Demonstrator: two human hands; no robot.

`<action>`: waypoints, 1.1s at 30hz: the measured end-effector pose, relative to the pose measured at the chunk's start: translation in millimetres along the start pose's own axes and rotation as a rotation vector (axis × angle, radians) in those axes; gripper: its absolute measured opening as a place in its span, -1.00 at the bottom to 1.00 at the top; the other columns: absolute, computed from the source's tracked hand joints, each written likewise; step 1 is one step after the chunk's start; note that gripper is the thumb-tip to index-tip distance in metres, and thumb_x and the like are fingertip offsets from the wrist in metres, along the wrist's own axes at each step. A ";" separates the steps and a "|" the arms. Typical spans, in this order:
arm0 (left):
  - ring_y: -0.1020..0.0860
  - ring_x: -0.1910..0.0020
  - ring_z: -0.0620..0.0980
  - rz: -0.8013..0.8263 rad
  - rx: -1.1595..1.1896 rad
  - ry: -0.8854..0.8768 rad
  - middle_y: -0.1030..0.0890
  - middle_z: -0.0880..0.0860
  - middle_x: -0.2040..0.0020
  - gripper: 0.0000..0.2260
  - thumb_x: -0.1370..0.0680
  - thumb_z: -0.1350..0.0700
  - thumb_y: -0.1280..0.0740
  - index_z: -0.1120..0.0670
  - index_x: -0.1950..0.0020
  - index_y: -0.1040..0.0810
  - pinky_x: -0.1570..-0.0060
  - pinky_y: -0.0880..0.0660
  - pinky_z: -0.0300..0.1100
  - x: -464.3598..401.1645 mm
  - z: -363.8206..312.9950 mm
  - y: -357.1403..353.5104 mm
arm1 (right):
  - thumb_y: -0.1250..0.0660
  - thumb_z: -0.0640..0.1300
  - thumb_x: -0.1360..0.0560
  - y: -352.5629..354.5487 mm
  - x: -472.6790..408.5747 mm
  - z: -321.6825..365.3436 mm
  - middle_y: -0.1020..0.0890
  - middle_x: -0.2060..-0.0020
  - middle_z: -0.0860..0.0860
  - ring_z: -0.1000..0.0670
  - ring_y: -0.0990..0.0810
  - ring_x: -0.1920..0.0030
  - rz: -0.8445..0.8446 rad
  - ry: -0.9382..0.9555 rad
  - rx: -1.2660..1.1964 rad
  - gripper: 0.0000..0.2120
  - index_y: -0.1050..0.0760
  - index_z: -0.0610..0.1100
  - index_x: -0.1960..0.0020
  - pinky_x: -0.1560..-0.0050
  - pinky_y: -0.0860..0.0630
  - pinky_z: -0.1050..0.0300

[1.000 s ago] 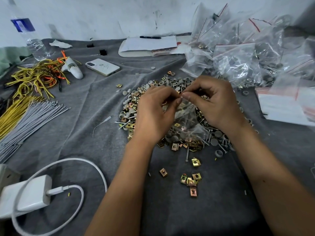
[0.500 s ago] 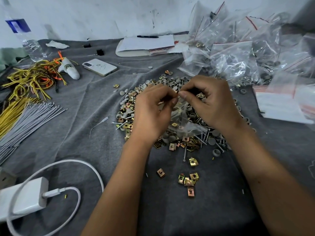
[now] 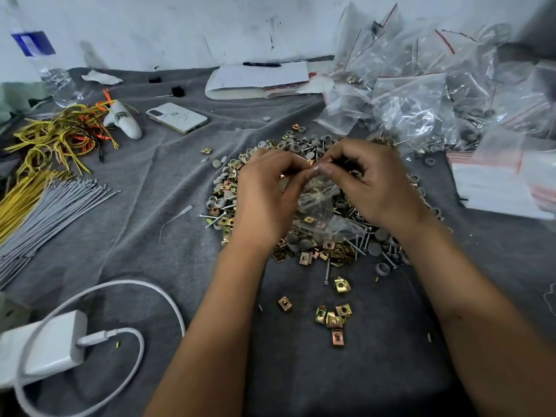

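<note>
Grey cloth covers the desk [image 3: 150,182], where both hands [image 3: 264,200] [image 3: 376,188] pinch a small clear bag [image 3: 319,209] over the hardware pile [image 3: 301,251]; a slipped pinch could spill its contents.

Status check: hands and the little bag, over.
Left hand and right hand both pinching small clear bag at its top. Bag over hardware pile. Nothing in the way.

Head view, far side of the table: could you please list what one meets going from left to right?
Water bottle → white phone → paper pad → heap of clear bags.
</note>
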State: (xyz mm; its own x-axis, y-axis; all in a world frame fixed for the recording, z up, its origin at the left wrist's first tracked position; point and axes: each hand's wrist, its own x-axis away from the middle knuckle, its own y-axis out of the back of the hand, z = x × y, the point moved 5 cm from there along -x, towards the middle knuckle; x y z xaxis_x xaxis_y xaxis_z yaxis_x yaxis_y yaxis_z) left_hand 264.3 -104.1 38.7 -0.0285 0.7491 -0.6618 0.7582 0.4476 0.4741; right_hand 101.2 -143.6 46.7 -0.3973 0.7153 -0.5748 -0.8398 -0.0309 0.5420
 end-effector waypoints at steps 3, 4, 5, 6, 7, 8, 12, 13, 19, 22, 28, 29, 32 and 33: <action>-0.55 0.07 -0.02 0.000 0.005 0.080 -0.63 -0.15 0.16 -0.98 -0.53 0.20 -0.52 0.11 0.05 -0.71 0.01 -0.51 0.03 0.2 8.0 1.5 | -0.43 -0.21 -0.58 7.1 0.6 -4.8 -0.67 0.16 -0.02 -0.01 -0.65 0.14 -0.050 -0.013 -0.072 -0.96 -0.64 -0.18 -0.01 0.13 -0.60 -0.03; -0.53 0.07 -0.05 0.001 0.008 0.107 -0.60 -0.20 0.17 -0.96 -0.52 0.22 -0.51 0.10 0.06 -0.71 0.00 -0.50 0.04 0.2 10.5 2.4 | -0.42 -0.24 -0.58 9.0 1.0 -6.8 -0.66 0.16 -0.04 -0.04 -0.64 0.15 -0.058 -0.019 -0.094 -0.97 -0.63 -0.19 -0.01 0.15 -0.60 -0.05; -0.52 0.07 -0.06 0.004 0.011 0.120 -0.58 -0.21 0.17 -0.95 -0.51 0.23 -0.52 0.10 0.08 -0.71 0.00 -0.49 0.03 0.3 11.7 3.0 | -0.42 -0.25 -0.58 9.8 1.3 -8.4 -0.66 0.16 -0.06 -0.06 -0.63 0.15 -0.056 -0.022 -0.107 -0.98 -0.62 -0.19 0.00 0.15 -0.60 -0.07; -0.52 0.07 -0.06 0.009 0.021 0.129 -0.59 -0.20 0.18 -0.94 -0.50 0.25 -0.53 0.11 0.09 -0.71 0.00 -0.49 0.02 0.5 12.3 3.4 | -0.42 -0.26 -0.57 10.3 1.5 -9.8 -0.66 0.16 -0.06 -0.07 -0.64 0.14 -0.050 -0.025 -0.120 -0.97 -0.62 -0.17 0.01 0.15 -0.60 -0.08; -0.52 0.07 -0.05 0.016 0.037 0.144 -0.60 -0.19 0.18 -0.95 -0.49 0.25 -0.54 0.12 0.11 -0.72 0.00 -0.49 0.01 0.8 12.9 3.4 | -0.42 -0.27 -0.57 10.8 1.7 -11.2 -0.66 0.16 -0.06 -0.09 -0.64 0.14 -0.045 -0.029 -0.134 -0.95 -0.61 -0.15 0.01 0.14 -0.61 -0.09; -0.54 0.06 -0.03 0.023 0.056 0.166 -0.61 -0.17 0.19 -0.95 -0.48 0.24 -0.55 0.13 0.13 -0.72 -0.01 -0.50 0.02 1.0 13.8 3.4 | -0.42 -0.27 -0.57 10.9 1.3 -12.2 -0.66 0.15 -0.05 -0.09 -0.64 0.13 -0.039 -0.032 -0.144 -0.93 -0.61 -0.12 0.01 0.13 -0.61 -0.09; -0.59 0.06 -0.01 0.075 0.131 0.224 -0.68 -0.08 0.17 -0.96 -0.50 0.18 -0.56 0.09 0.11 -0.73 -0.04 -0.53 0.03 3.2 15.5 -0.2 | -0.45 -0.20 -0.56 4.9 0.0 -11.5 -0.65 0.15 0.09 0.06 -0.63 0.12 0.022 -0.028 -0.113 -0.93 -0.63 -0.05 -0.01 0.11 -0.55 0.15; -0.59 0.07 -0.03 0.091 0.134 0.204 -0.68 -0.09 0.17 -0.96 -0.50 0.15 -0.56 0.08 0.10 -0.73 -0.01 -0.53 -0.01 3.8 12.8 -1.5 | -0.47 -0.20 -0.55 2.2 -0.1 -10.0 -0.65 0.17 0.12 0.10 -0.62 0.15 0.028 -0.017 -0.090 -0.93 -0.64 -0.05 0.00 0.11 -0.52 0.21; -0.58 0.19 0.03 0.120 0.167 0.133 -0.63 0.06 0.23 -0.89 -0.49 0.27 -0.54 0.24 0.19 -0.66 0.06 -0.52 -0.08 3.0 7.5 -6.8 | -0.52 -0.21 -0.51 -3.2 0.4 -5.6 -0.65 0.22 0.06 0.10 -0.61 0.17 0.041 0.009 -0.056 -0.95 -0.68 -0.18 0.07 0.11 -0.48 0.25; -0.61 0.19 0.03 0.157 0.215 0.165 -0.66 0.08 0.22 -0.91 -0.50 0.27 -0.54 0.24 0.18 -0.67 0.06 -0.53 -0.11 3.5 11.0 -7.7 | -0.52 -0.22 -0.51 -3.8 0.6 -3.7 -0.64 0.23 0.07 0.07 -0.61 0.18 0.048 0.041 -0.036 -0.96 -0.67 -0.16 0.09 0.12 -0.50 0.23; -0.66 0.23 0.00 0.076 0.350 0.310 -0.71 0.08 0.18 -0.96 -0.55 0.26 -0.50 0.21 0.08 -0.69 0.21 -0.61 -0.11 5.0 19.6 0.3 | -0.50 -0.22 -0.52 4.0 -0.1 -16.5 -0.66 0.21 0.18 0.13 -0.63 0.15 -0.011 -0.047 -0.139 -0.90 -0.66 -0.04 0.02 0.11 -0.53 0.24; -0.66 0.22 0.01 0.082 0.325 0.303 -0.70 0.09 0.18 -0.96 -0.56 0.27 -0.49 0.22 0.08 -0.68 0.21 -0.60 -0.12 5.2 19.1 -0.3 | -0.49 -0.21 -0.53 3.2 0.4 -17.5 -0.65 0.22 0.20 0.14 -0.62 0.16 -0.002 -0.052 -0.132 -0.90 -0.66 -0.03 0.02 0.12 -0.51 0.28; -0.63 0.20 0.01 0.099 0.248 0.279 -0.67 0.07 0.17 -0.95 -0.58 0.27 -0.45 0.21 0.07 -0.65 0.20 -0.58 -0.13 5.1 15.7 -4.8 | -0.50 -0.18 -0.52 1.0 1.4 -17.9 -0.68 0.21 0.21 0.15 -0.65 0.17 0.014 -0.069 -0.112 -0.89 -0.67 0.00 0.01 0.17 -0.55 0.27; -0.63 0.19 0.00 0.107 0.227 0.265 -0.67 0.06 0.17 -0.95 -0.58 0.26 -0.45 0.20 0.07 -0.65 0.19 -0.59 -0.11 5.0 13.5 -6.5 | -0.51 -0.18 -0.52 0.4 1.7 -16.9 -0.69 0.19 0.18 0.12 -0.68 0.16 0.023 -0.068 -0.105 -0.90 -0.68 -0.01 0.01 0.16 -0.60 0.20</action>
State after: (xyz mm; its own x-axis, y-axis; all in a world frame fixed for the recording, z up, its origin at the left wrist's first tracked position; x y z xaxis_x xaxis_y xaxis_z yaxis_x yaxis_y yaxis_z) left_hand 268.0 -109.9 24.4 -0.0860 0.8997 -0.4280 0.8903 0.2622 0.3723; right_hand 93.9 -154.2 35.5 -0.3935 0.7593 -0.5183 -0.8665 -0.1179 0.4851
